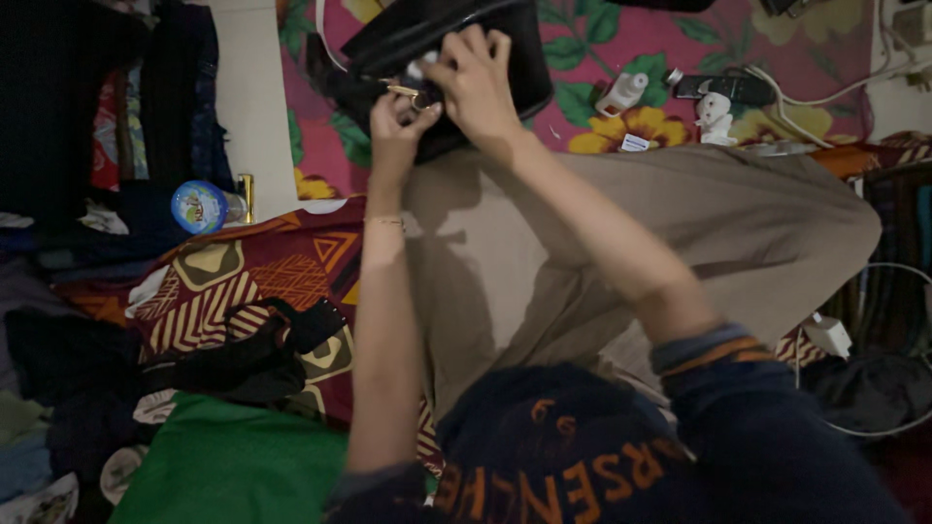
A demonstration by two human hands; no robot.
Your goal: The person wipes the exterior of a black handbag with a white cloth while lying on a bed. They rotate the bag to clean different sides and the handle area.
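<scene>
Both hands meet at a black bag (pixel 466 39) that lies on the flowered bedsheet (pixel 777 49), just past the person's knee. The right hand (pixel 478 82) lies over the top of the bag, fingers curled down and gripping its edge. The left hand (pixel 396 121) is just beside it, fingertips pinched on a small brass-coloured metal piece (pixel 406 92) at the bag's opening; whether this is a zip pull or a clasp cannot be told.

Largest around them is the person's leg in tan trousers (pixel 680 223), stretching to the right. A patterned maroon and yellow cloth (pixel 243 281) covers the bed to the left, with a black garment (pixel 243 354) heaped on it and a green cloth (pixel 233 466) below. Near the bed's left edge lies a round blue-capped container (pixel 199 206). To the right of the bag, a small white bottle (pixel 621 94), a dark remote-like device (pixel 733 89) and a small white figure (pixel 714 116) rest on the sheet.
</scene>
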